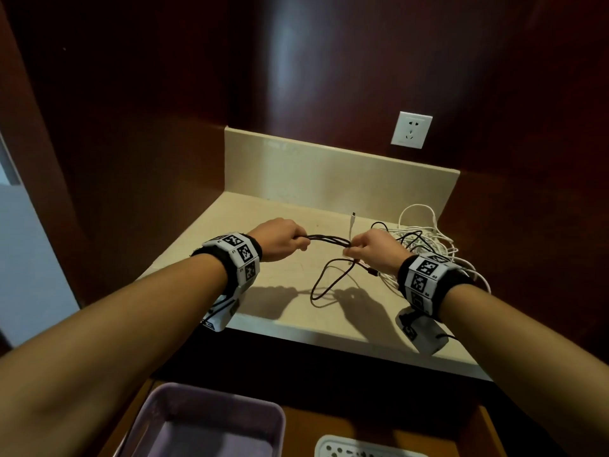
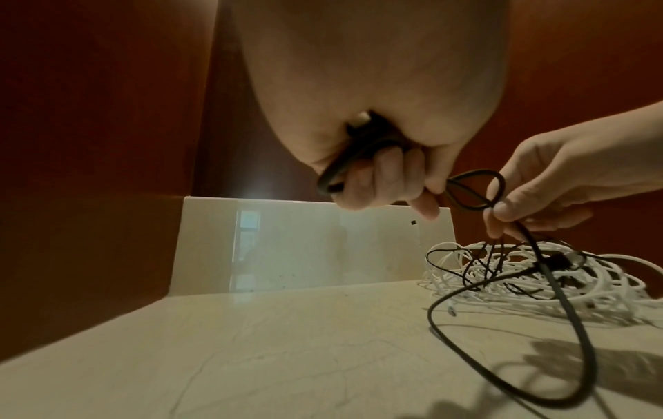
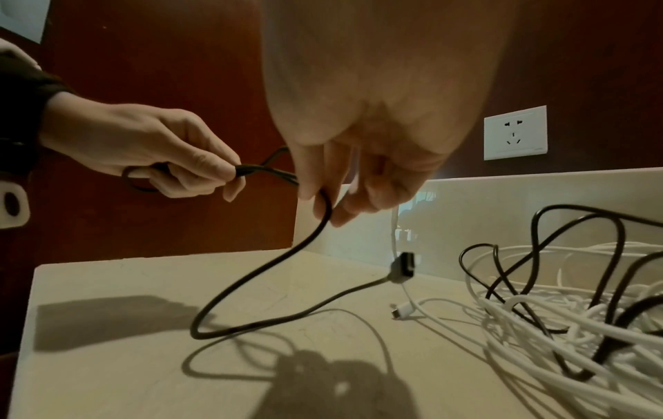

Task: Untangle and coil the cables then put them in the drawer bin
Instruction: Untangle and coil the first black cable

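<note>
Black cable between both hands, tangled white cables beside, wall socket behind

No readable words showing anywhere, black-and-white square code markers on both wristbands sitting mid-frame, tiny characters beside them too small to make out, wall socket upper right showing no legible marking.

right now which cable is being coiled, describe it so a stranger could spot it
Start at the beige counter under the wall socket. Above its middle, the left hand and right hand hold a black cable folded into loops. Unlike the tangled white cables at right, it is dark, lifted, one loop trailing down.
</note>
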Demonstrator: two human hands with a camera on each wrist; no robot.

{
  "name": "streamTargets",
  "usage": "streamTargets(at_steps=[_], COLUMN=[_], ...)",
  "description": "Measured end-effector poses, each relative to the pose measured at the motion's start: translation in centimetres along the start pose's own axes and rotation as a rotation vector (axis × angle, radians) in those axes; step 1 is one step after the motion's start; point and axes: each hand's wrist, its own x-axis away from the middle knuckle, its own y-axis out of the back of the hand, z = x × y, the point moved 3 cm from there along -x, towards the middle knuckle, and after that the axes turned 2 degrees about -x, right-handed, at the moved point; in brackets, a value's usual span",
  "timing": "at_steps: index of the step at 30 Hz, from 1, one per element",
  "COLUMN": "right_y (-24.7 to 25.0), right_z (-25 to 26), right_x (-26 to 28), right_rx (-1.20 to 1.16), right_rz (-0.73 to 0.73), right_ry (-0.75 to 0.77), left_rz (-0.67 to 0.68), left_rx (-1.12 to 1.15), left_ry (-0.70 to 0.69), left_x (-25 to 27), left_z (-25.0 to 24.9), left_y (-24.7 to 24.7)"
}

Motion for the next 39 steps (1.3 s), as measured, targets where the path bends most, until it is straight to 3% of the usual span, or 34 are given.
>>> streamTargets(at_steps=[2, 7, 14, 22, 28, 31, 33, 36, 39], right_y=[-0.1, -0.5, -0.4, 0.3, 0.1, 0.0, 0.1, -0.5, -1.2], right_z=[-0.1, -0.5, 0.6, 1.5, 2.1, 2.1, 2.1, 3.1, 3.5], right_x=[0.1, -0.7, -0.1, 0.1, 0.3, -0.1, -0.4, -0.1, -0.2], right_rx=[-0.042, -0.44, -0.87, -1.01, -1.026, -0.848, -0.489, -0.002, 0.361], right_rz=[-0.044, -0.139, -0.164, -0.176, -0.125, -0.172, -0.19, -0.083, -0.05], right_ry=[-0.032, -0.122, -0.201, -0.257, -0.239, -0.181, -0.05, 0.216, 0.279], left_rz=[-0.008, -0.024, -0.086, -0.057, -0.004, 0.013, 0.015, 0.021, 0.031], left_rx=[0.033, 0.196, 0.104, -0.109, -0.009, -0.036, -0.063, -0.098, -0.146], left_ry=[-0.006, -0.001, -0.009, -0.018, 0.006, 0.002, -0.002, -0.012, -0.029], left_x=[-0.1, -0.5, -1.0, -1.2, -1.1, -0.9, -1.1, -1.4, -1.4], left_z=[-0.2, -1.0, -1.1, 0.1, 0.9, 0.8, 0.9, 1.1, 0.9], left_y=[-0.2, -0.7, -1.0, -1.1, -1.4, -1.5, -1.4, -1.2, -1.0])
